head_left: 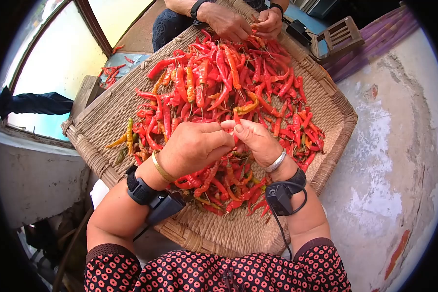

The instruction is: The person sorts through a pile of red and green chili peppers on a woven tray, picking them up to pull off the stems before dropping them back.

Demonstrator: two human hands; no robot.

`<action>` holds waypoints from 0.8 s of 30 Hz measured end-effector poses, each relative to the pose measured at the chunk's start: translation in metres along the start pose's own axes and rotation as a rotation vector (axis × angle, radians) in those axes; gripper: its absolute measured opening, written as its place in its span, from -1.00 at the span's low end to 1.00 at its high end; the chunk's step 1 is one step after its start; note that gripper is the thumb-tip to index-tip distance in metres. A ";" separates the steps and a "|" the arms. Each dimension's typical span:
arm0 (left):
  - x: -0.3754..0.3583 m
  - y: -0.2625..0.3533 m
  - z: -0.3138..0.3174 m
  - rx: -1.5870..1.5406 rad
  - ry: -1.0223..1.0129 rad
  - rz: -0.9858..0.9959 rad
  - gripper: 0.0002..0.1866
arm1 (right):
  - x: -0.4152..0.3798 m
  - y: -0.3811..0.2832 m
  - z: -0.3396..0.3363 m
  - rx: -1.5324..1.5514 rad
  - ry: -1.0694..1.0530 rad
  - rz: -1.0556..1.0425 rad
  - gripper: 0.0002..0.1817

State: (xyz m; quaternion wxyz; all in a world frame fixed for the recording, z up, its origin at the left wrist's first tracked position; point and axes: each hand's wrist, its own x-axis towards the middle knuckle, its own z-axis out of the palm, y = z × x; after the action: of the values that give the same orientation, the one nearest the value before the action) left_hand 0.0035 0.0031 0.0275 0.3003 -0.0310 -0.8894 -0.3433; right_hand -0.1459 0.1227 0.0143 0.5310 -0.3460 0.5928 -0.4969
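Observation:
My left hand [198,148] is closed, knuckles up, over the middle of a heap of red chili peppers [219,73]. Close against it, my right hand [258,141] pinches with thumb and index finger. A red chili pepper [236,118] shows between the two hands, its tip above my right thumb. My left fingertips are mostly hidden, but they close at this same pepper. The heap lies in a wide woven basket tray [326,160]. Some peppers are orange, yellow or greenish, such as a yellow-green pepper [130,130] at the left.
Across the tray, another person's hands [246,23] work at the heap's far edge. A small wooden rack [343,36] stands at the back right. Loose peppers [112,73] lie on a pale blue surface beyond the left rim. A worn plaster wall [379,160] is on the right.

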 end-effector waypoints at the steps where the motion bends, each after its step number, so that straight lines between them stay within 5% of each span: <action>1: -0.001 0.000 0.001 -0.001 0.001 -0.001 -0.87 | 0.000 0.001 0.002 0.154 0.026 0.068 -0.67; 13: -0.008 -0.013 -0.004 0.238 0.016 -0.337 -0.80 | -0.015 -0.027 -0.041 -0.035 0.101 -0.045 -0.86; 16: -0.010 -0.015 -0.006 0.299 -0.122 -0.424 -0.77 | -0.014 -0.033 -0.053 0.064 0.262 -0.135 -0.83; 18: -0.011 -0.015 -0.004 0.350 -0.233 -0.465 -0.76 | -0.004 -0.036 -0.047 0.339 0.695 -0.356 -0.73; 19: -0.011 -0.015 -0.004 0.366 -0.335 -0.475 -0.74 | -0.003 -0.032 -0.049 0.339 0.695 -0.356 -0.73; 22: -0.011 -0.015 -0.003 0.388 -0.483 -0.475 -0.74 | -0.004 -0.009 -0.058 -0.239 0.490 -0.133 -0.63; 24: -0.011 -0.015 -0.002 0.396 -0.527 -0.469 -0.75 | 0.002 0.005 -0.050 -0.876 0.333 -0.407 -0.73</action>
State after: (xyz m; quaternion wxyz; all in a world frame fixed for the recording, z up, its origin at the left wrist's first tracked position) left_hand 0.0093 -0.0082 0.0136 -0.0243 0.1445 -0.9678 -0.2049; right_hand -0.1943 0.1329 0.0059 0.1268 -0.5606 0.7426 -0.3438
